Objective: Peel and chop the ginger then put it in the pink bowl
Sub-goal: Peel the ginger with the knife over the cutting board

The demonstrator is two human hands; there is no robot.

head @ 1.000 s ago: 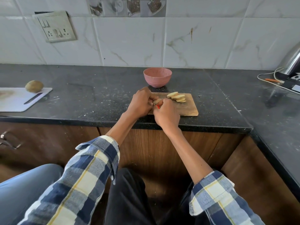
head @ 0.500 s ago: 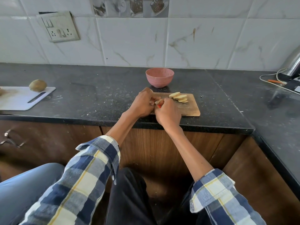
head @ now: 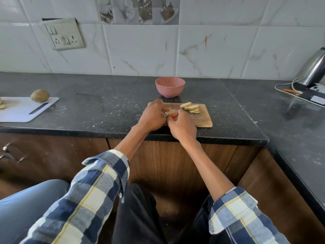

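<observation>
1. A small piece of ginger (head: 169, 112) is held just above the near left part of the wooden cutting board (head: 202, 119).
2. The left hand (head: 153, 117) has its fingers curled round the ginger piece and grips it.
3. The right hand (head: 182, 127) is right beside the left hand. Its fingers are curled round a small tool with a red handle (head: 173, 119). Only a bit of the tool shows, so I cannot tell what kind it is.
4. A row of pale ginger slices (head: 190, 107) lies on the far part of the board, each one leaning on the next.
5. The pink bowl (head: 170, 86) stands upright on the dark counter (head: 105, 110), just behind the board.
6. Far to the left lies a white cutting board (head: 21, 111). A brown round potato (head: 40, 95) sits on its far edge.
7. At the right edge stands a shiny metal kettle (head: 314, 67) with cables near it.
8. A switch plate (head: 64, 34) hangs on the white tile wall.
9. Both arms wear blue and yellow checked sleeves (head: 91, 196).
</observation>
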